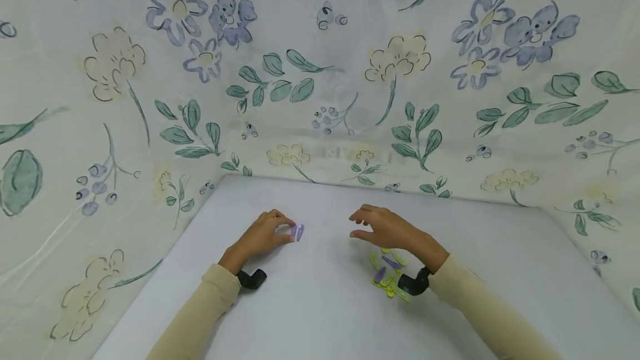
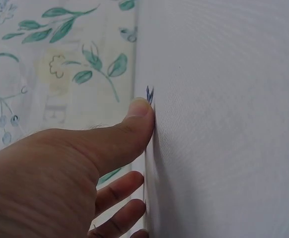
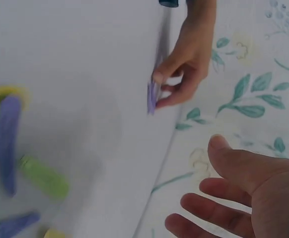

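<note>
My left hand (image 1: 262,233) is on the left of the white table, pinching a purple hair clip (image 1: 293,230) between thumb and fingertips. A second purple clip (image 1: 300,232) stands right beside it. In the left wrist view the thumb hides most of the clips, and only small dark tips (image 2: 150,94) show past it. My right hand (image 1: 385,229) hovers over the table with fingers loosely spread and holds nothing. Below it lies a loose pile of purple, yellow and green hair clips, among them a purple clip (image 1: 380,274) and a green clip (image 3: 45,177).
The white table (image 1: 310,304) meets a flower-printed sheet (image 1: 320,126) hung along its back and left side. Each wrist carries a black camera, such as the right one (image 1: 414,283), which partly covers the pile's right edge.
</note>
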{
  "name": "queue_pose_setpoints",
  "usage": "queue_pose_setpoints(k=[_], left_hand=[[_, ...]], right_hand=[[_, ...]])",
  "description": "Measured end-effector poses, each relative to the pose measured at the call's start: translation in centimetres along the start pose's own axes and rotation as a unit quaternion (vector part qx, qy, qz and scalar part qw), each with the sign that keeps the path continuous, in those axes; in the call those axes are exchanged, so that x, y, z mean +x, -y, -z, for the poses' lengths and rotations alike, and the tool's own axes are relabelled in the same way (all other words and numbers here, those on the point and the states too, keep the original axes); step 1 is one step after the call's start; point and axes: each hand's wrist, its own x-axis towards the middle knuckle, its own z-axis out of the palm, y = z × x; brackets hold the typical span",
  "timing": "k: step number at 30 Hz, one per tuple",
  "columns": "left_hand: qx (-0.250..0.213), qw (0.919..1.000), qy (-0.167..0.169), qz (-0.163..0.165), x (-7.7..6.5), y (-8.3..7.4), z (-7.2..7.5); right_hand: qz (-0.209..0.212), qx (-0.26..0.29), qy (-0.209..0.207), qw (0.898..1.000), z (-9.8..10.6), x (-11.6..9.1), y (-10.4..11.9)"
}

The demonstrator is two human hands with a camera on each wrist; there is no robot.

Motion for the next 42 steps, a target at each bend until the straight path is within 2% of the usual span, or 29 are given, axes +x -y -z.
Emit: queue_pose_setpoints(k=[3, 6, 11, 18, 25, 32, 42], left_hand=[[0.004, 1.0000, -0.001, -0.003, 0.3, -0.1, 0.3], [0.005, 1.0000, 0.004, 0.002, 0.3, -0.2, 0.3], [0.003, 1.0000, 0.005, 0.008, 0.1, -0.2, 0.6], [-0.010, 0.9997, 0.012, 0.020, 0.2, 0.0, 0.4], [-0.007, 0.9998, 0.007, 0.019, 0.3, 0.1, 0.1], [-0.012, 0.9997, 0.004, 0.022, 0.3, -0.2, 0.1], [-0.013, 0.9994, 0.005, 0.031, 0.1, -0.8, 0.3]], right_hand=[[-0.021, 0.011, 0.008, 1.000, 1.0, -2.1, -1.2], [-0.028, 0.025, 0.005, 0.999, 1.0, -4.1, -2.5], [-0.046, 0.079, -0.011, 0.996, 0.1, -6.9, -4.0], [-0.039, 0.116, -0.020, 0.992, -2.2, -9.3, -3.8], [-0.064, 0.082, -0.044, 0.994, -3.2, -9.5, -3.8], [-0.062, 0.074, -0.020, 0.995, -3.6, -9.2, -4.4], [-0.066, 0.129, -0.010, 0.989, -3.6, -9.0, -4.3]])
